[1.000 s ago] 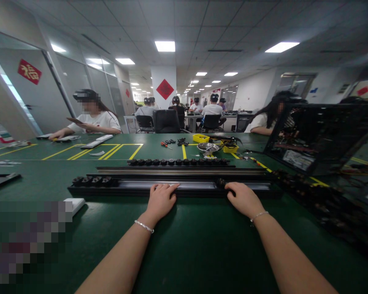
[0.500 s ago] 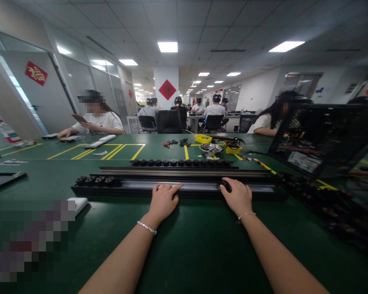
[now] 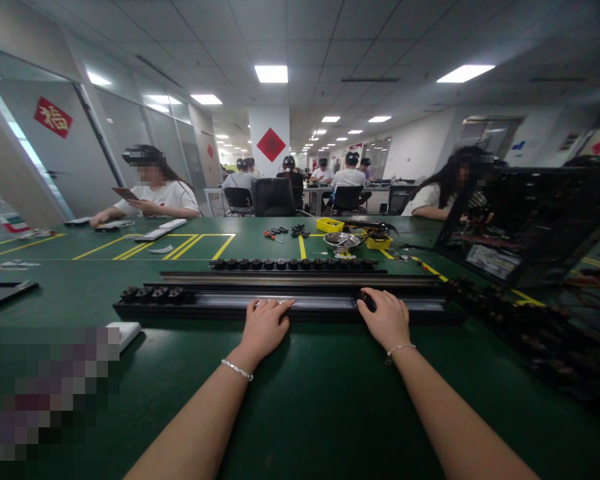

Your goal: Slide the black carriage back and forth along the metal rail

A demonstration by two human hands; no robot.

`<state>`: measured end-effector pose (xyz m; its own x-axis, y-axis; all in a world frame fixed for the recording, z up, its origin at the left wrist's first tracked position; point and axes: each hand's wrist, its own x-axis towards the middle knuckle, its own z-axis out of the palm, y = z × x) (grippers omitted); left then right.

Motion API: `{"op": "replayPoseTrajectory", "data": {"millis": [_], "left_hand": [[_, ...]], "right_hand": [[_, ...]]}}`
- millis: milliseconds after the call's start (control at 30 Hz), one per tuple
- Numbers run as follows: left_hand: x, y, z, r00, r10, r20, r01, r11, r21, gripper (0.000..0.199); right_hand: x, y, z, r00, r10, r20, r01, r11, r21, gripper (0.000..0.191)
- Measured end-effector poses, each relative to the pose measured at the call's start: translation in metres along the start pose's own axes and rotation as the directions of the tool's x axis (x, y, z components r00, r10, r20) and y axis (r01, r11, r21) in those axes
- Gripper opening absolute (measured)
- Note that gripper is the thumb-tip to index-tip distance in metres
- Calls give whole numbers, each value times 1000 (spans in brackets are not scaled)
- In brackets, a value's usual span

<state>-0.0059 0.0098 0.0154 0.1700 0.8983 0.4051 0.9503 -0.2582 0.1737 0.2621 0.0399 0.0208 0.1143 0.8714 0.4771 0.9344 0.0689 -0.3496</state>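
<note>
The right hand (image 3: pixel 387 317) is partly closed, thumb and forefinger about a small black block (image 3: pixel 369 301) that sits toward the right end of a long black rail (image 3: pixel 320 303) with a silvery channel. The left hand (image 3: pixel 267 325) lies palm down and loosely open, its fingers resting on the middle of the rail; whether they press or grip its edge, I cannot tell. At the rail's left end stand four black knobbed pieces (image 3: pixel 153 294). Just beyond runs a long dark strip (image 3: pixel 300 279), and farther off a row of similar black pieces (image 3: pixel 290 265). A dark heap of parts (image 3: pixel 530 333) spreads to the right, near an open computer case (image 3: pixel 520 223). At the far side of the green table (image 3: pixel 305 400) are a metal bowl (image 3: pixel 341 241), a yellow bin (image 3: pixel 329 225) and an orange-handled screwdriver (image 3: pixel 270 235). At far left, a person in a white shirt (image 3: pixel 167 199) holds a flat brown item (image 3: pixel 125 194).
</note>
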Motion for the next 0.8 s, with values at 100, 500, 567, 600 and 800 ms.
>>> {"op": "replayPoseTrajectory", "data": {"millis": [100, 500, 567, 600, 800], "left_hand": [[0, 0, 0, 1000, 3, -7, -3, 1000, 2, 38], [0, -1, 0, 1000, 17, -7, -17, 1000, 8, 38], [0, -1, 0, 1000, 18, -7, -18, 1000, 11, 38], [0, -1, 0, 1000, 18, -9, -18, 1000, 14, 38], [0, -1, -1, 1000, 14, -12, -14, 1000, 23, 38]], "right_hand": [[1, 2, -3, 1000, 27, 7, -27, 1000, -12, 39], [3, 7, -7, 998, 52, 31, -51, 998, -26, 40], [4, 8, -5, 998, 56, 19, -56, 998, -26, 40], [4, 8, -4, 998, 59, 14, -58, 998, -25, 39], [5, 9, -4, 998, 69, 2, -69, 997, -29, 38]]}}
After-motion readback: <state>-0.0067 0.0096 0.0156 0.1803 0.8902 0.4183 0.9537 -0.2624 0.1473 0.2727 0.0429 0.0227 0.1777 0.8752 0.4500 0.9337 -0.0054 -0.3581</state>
